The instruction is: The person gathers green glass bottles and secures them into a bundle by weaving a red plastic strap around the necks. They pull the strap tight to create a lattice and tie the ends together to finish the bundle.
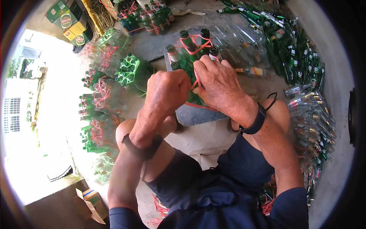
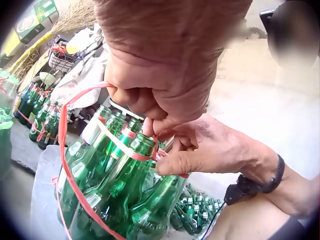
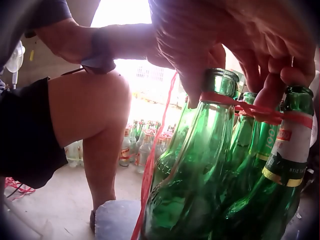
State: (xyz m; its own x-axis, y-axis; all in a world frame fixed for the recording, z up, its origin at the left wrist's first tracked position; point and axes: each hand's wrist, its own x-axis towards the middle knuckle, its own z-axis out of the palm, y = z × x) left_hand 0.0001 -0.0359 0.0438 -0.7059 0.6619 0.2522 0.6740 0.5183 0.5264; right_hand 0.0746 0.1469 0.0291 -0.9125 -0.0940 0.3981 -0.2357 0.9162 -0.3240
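Note:
A cluster of green glass bottles (image 2: 120, 187) stands upright on a grey slab (image 1: 190, 117), pink plastic strap (image 2: 63, 135) looped around their necks and bodies. My left hand (image 1: 164, 91) is curled into a fist above the near left side, gripping the strap, which runs from its fingers down the bottles in the left wrist view. Over the near right bottles, my right hand (image 1: 219, 86) pinches strap beside a bottle neck (image 3: 220, 82), thumb and fingers bent among the tops. One bottle there carries a white label (image 3: 292, 145). My palms hide part of the necks.
Tied bundles of bottles stand along the left, one with bright green strap (image 1: 127, 70). Another bundle (image 1: 154, 19) is at the back. Loose green bottles (image 1: 293, 57) and clear bottles (image 1: 312, 110) pile up on the right. A cardboard box (image 1: 91, 202) lies at lower left.

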